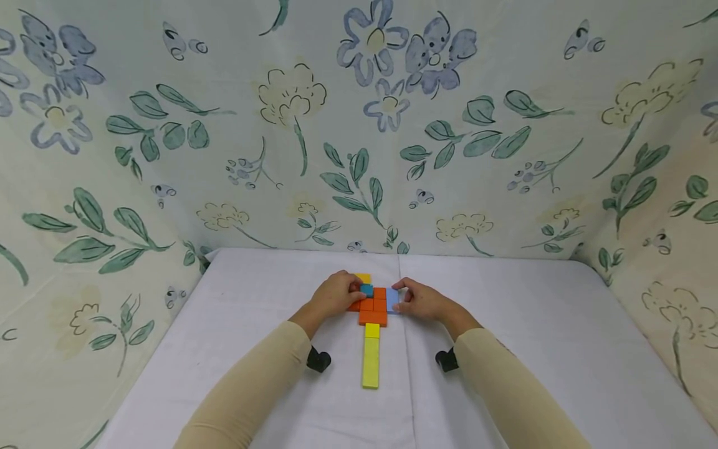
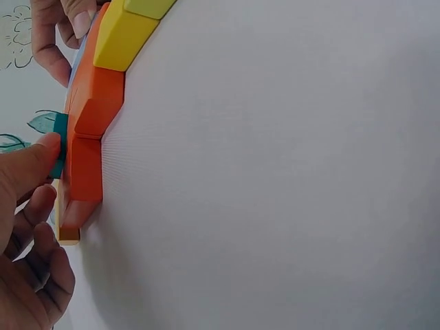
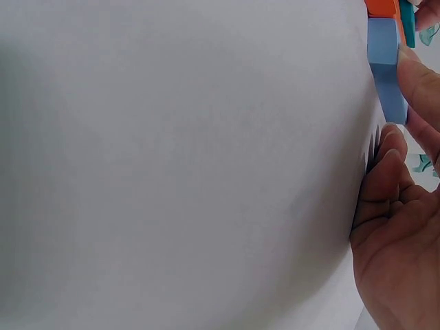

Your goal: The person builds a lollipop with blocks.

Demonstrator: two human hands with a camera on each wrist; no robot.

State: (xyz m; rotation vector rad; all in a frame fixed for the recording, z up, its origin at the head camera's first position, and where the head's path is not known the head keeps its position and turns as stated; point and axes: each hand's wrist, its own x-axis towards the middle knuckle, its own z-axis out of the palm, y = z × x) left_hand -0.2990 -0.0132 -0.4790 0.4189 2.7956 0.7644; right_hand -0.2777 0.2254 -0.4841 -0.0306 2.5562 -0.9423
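My left hand (image 1: 336,294) pinches a small teal block (image 1: 367,290) between thumb and fingers, over the upper part of a flat group of orange blocks (image 1: 373,318). In the left wrist view the teal block (image 2: 60,141) sits at the top face of the orange ones. My right hand (image 1: 423,300) grips a light blue block (image 1: 392,300) by its near and far ends. That block lies flat along the right side of the orange group, as the right wrist view shows. Part of the orange group's left side is hidden behind my left fingers.
Below the orange group, a small yellow block (image 1: 372,330) and a long yellow-green block (image 1: 371,363) form a line toward me. Another yellow block (image 1: 363,277) lies at the far end. A white cloth (image 1: 477,399) covers the table; floral fabric (image 1: 359,187) hangs behind.
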